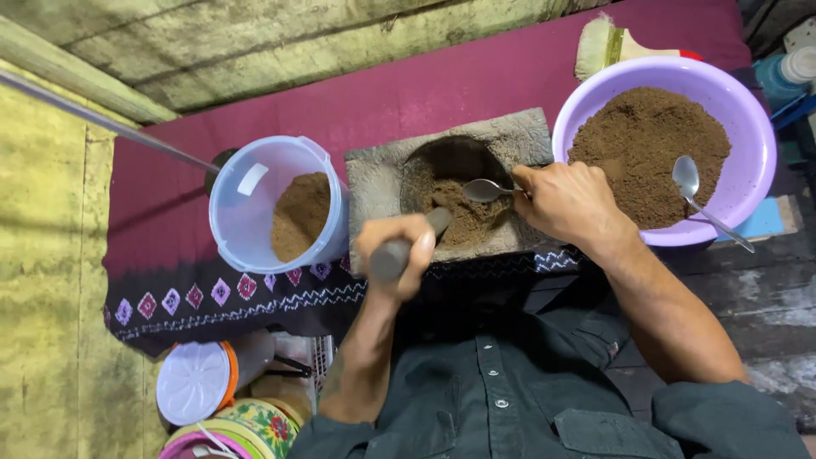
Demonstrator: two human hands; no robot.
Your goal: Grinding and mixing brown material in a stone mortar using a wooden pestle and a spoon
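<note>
The left hand (398, 246) grips a pestle (406, 248) in the stone mortar (455, 183), while the right hand (568, 200) holds a spoon (486, 189) over the brown powder (463, 217).

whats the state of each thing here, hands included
stone mortar: holds brown powder
pestle: gripped by left hand, tip in mortar
spoon: held by right hand, over mortar
clear tub: open, part full
purple bowl: heaped powder, second spoon resting inside
</note>
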